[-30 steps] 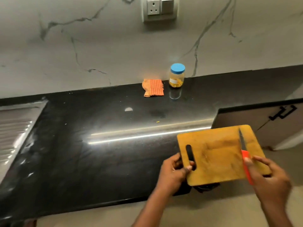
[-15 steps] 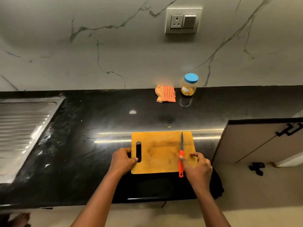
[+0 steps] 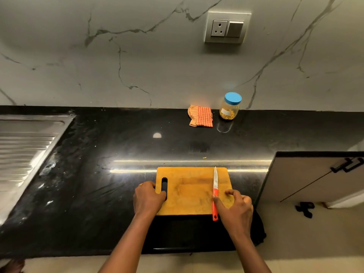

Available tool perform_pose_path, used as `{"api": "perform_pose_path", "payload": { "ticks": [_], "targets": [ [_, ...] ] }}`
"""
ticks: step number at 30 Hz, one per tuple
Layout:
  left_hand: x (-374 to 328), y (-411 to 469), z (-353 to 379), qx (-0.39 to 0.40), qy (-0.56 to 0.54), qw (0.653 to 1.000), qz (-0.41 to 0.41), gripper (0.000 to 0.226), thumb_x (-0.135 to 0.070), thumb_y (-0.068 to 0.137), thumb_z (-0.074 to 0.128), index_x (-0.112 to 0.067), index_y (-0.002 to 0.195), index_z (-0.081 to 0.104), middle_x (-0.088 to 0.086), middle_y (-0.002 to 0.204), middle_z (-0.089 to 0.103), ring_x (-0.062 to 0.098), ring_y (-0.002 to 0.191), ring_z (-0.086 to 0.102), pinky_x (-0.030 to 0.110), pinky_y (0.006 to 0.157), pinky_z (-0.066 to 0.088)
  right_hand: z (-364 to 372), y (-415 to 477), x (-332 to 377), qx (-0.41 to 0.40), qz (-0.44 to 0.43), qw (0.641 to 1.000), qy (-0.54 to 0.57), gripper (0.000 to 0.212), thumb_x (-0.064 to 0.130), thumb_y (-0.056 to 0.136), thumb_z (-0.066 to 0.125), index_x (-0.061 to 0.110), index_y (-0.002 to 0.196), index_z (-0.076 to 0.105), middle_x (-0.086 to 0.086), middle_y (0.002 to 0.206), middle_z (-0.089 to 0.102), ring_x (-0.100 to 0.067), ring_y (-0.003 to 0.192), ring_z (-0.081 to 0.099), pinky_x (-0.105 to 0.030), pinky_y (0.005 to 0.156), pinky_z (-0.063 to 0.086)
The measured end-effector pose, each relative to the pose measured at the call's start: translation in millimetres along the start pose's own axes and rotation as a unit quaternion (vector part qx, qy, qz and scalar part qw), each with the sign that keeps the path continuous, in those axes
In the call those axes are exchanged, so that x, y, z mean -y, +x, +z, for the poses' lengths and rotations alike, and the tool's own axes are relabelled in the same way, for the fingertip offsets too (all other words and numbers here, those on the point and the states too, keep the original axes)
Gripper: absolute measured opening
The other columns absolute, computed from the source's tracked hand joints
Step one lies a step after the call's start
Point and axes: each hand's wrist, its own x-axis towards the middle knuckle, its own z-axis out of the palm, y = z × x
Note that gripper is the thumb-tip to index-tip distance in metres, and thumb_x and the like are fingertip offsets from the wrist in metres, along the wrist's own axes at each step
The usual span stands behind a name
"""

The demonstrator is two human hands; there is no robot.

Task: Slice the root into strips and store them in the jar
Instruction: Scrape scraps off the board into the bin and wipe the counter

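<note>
At the front of the counter [image 3: 88, 203], your left hand [image 3: 148, 198] grips the left end of the cutting board [image 3: 189, 192], fingers curled round its edge and the thumb tip at the handle slot. Your right hand [image 3: 235, 205] holds the board's right end, with the thumb pressed down on the red handle of the knife [image 3: 215, 191], pinning it to the wood, and the forefinger bent on top of the board; whether the other fingers reach under the edge, I cannot tell. The knife lies flat along the board's right side, blade pointing away from you, and the handle's end pokes out past the near edge.

The board sits flat on glossy black stone, and two bright bands of reflected light run across the stone just beyond it. A tiny yellow scrap [image 3: 204, 157] lies a little further back. Against the wall stands the jar [image 3: 230, 106], blue lid on, with what looks like yellow pieces inside, well apart from the board. Just to its left lies a crumpled orange checked cloth [image 3: 201, 116].

To your far left is a ribbed steel drainboard [image 3: 23, 146]. Pale marble with grey veins covers the wall [image 3: 137, 66], which carries a socket plate [image 3: 226, 27]. On your right a cabinet door [image 3: 315, 178] with a dark handle stands open over a beige floor [image 3: 315, 243]
</note>
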Motion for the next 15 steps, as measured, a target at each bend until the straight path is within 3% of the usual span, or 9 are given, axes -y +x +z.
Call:
{"api": "perform_pose_path", "payload": {
  "ticks": [2,4,8,12,15],
  "targets": [
    [3.2,1.8,-1.7,0.011,-0.041,0.999,-0.017,0.016,-0.029,0.081,0.077,-0.016,0.079,0.067,-0.005,0.071,0.063,0.013,0.072,0.061,0.028,0.06,0.045,2.2,1.6,-0.1,-0.001,0.001,1.0,0.008,0.055,0.065,0.07,0.068,0.028,0.11,0.061,0.001,0.102,0.04,-0.017,0.094,0.044,-0.031,0.073,0.046],
    [8.8,4.5,-6.8,0.04,-0.168,0.983,-0.065,0.016,-0.025,0.083,0.077,-0.015,0.091,0.068,-0.005,0.078,0.069,0.014,0.077,0.066,0.03,0.067,0.052,5.6,4.2,2.2,0.009,-0.003,1.0,0.024,0.056,0.067,0.068,0.067,0.03,0.109,0.06,0.001,0.104,0.043,-0.019,0.097,0.048,-0.035,0.075,0.05],
    [28.0,4.6,-25.5,0.11,-0.429,0.884,-0.147,0.022,-0.01,0.087,0.072,-0.005,0.107,0.065,0.011,0.088,0.077,0.029,0.082,0.074,0.042,0.072,0.06,16.5,23.0,21.9,0.06,-0.043,0.996,0.057,0.054,0.067,0.067,0.068,0.033,0.108,0.059,-0.001,0.106,0.051,-0.021,0.1,0.053,-0.037,0.082,0.05],
    [47.9,-2.2,-38.9,0.072,-0.537,0.819,-0.191,0.02,-0.005,0.087,0.07,-0.006,0.105,0.062,0.014,0.094,0.075,0.026,0.077,0.072,0.038,0.065,0.059,34.0,62.9,74.2,0.109,-0.128,0.983,0.073,0.05,0.061,0.063,0.075,0.033,0.103,0.064,0.003,0.103,0.057,-0.016,0.1,0.053,-0.031,0.085,0.045],
    [55.7,-9.8,-31.9,0.028,-0.633,0.733,-0.248,0.013,0.002,0.089,0.063,-0.007,0.097,0.059,0.015,0.092,0.071,0.019,0.066,0.072,0.036,0.054,0.06,51.5,96.2,128.1,0.17,-0.212,0.961,0.047,0.046,0.058,0.063,0.076,0.033,0.101,0.066,0.008,0.101,0.054,-0.011,0.099,0.051,-0.03,0.087,0.043]
  ]
}}
